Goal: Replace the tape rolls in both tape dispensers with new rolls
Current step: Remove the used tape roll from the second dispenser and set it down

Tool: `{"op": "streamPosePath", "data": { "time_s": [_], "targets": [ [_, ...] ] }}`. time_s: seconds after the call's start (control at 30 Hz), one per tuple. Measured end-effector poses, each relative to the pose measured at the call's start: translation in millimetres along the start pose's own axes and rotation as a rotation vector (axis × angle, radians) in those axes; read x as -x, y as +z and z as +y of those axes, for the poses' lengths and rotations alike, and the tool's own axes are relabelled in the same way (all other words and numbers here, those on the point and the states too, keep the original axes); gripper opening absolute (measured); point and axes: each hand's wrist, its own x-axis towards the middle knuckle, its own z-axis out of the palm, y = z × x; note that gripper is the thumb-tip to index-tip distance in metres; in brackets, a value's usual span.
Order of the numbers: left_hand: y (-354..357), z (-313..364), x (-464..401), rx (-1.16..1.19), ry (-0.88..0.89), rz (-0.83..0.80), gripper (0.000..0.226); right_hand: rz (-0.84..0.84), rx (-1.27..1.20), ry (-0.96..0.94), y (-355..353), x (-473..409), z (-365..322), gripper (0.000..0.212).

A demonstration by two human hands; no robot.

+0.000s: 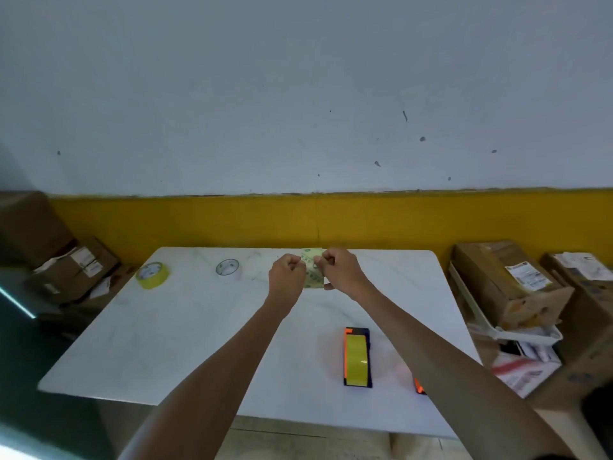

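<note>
1. Near right: dispenser (357,357) lies flat on the table (166,343), yellow tape loaded. Just right of it, an orange-dark bit (419,386) peeks from under the right forearm, likely the second dispenser, mostly hidden.
2. Mid-far centre: both hands raised over the table, working a new roll (313,270) of pale yellowish printed tape. Left hand (288,272) curled tight, pinching at the roll's left edge. Right hand (338,267) curled too, fingertips on the top, thumb under the lower edge.
3. Step, my guess: picking the tape's free end loose. Do it well: right hand steadies the roll, left nail lifts the end, peel straight so it doesn't split or fold back on itself.
4. Far left on the table: yellow roll (152,275) and a clear/white roll (228,269), apart from each other; old or new, can't tell.
5. Nothing blocks the hands. Cardboard boxes (507,280) stacked off-table right, more on the left.
</note>
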Motion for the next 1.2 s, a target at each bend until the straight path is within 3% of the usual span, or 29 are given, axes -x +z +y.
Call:
{"op": "streamPosePath", "data": {
  "time_s": [0.5,0.87,1.2],
  "targets": [
    [-210.3,-91.8,-58.4,0.048,0.003,-0.064,0.019,-0.002,-0.023,0.055,207.2,-0.9,-100.8,0.022],
    [-287.4,-158.9,-133.0,-0.002,-0.075,0.030,0.019,-0.139,-0.006,0.062,320.5,-71.1,-119.7,0.035],
    [-327.3,-215.0,-245.6,0.007,-0.190,0.017,0.009,-0.226,-0.071,0.159,413.3,-175.3,-118.4,0.027]
  ]
}}
